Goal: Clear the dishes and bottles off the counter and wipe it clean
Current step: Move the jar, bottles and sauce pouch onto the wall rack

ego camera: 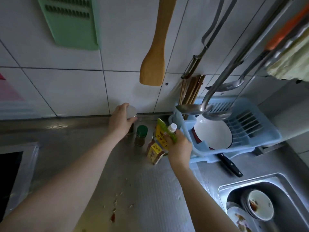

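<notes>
Your left hand (120,120) curls its fingers and thumb round a white-lidded jar (131,113) standing upright against the back edge of the steel counter (93,158), just beside an upright green-capped spice jar (141,135). Your right hand (179,146) grips a yellow-green sauce pouch (163,134), long axis tilted, white cap pointing up and right toward the blue dish rack (260,131). Dirty bowls (260,207) sit in the sink (284,185).

home kitchen, sink (222,190), hanging spatula (154,52)
</notes>
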